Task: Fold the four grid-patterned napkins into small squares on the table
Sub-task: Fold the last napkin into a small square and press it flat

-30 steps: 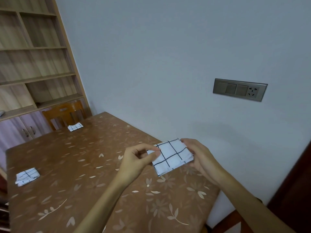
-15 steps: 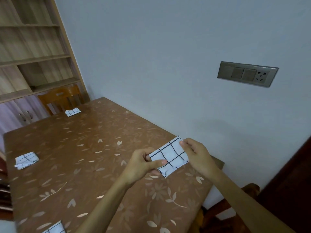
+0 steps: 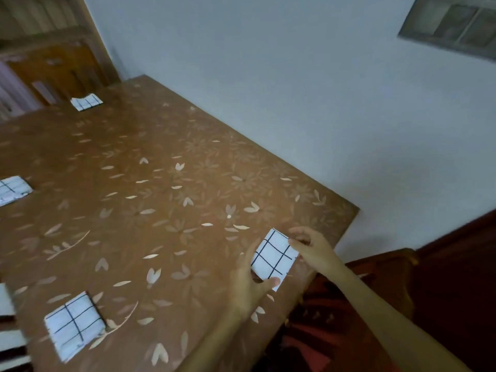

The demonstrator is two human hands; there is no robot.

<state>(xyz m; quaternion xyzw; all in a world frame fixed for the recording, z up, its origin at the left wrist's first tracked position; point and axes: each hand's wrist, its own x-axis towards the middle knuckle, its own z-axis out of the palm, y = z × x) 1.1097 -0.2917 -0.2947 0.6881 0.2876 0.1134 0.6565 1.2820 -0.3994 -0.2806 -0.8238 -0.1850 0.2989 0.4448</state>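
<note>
A small folded white napkin with black grid lines (image 3: 273,257) is held just over the near right corner of the brown floral table (image 3: 166,200). My left hand (image 3: 248,280) pinches its lower left edge, and my right hand (image 3: 311,248) pinches its upper right edge. Three other folded grid napkins lie flat on the table: one at the near left (image 3: 73,324), one at the left edge (image 3: 12,189), one at the far end (image 3: 86,102).
A grey wall runs along the table's right side, with a switch plate (image 3: 453,25) high up. A dark wooden chair (image 3: 375,291) stands below the near right corner. Another chair (image 3: 53,73) and shelving are beyond the far end.
The view has tilted down and moved closer to the table. Both hands have lowered the folded napkin toward the near right corner, and the near-left napkin has come fully into view.
</note>
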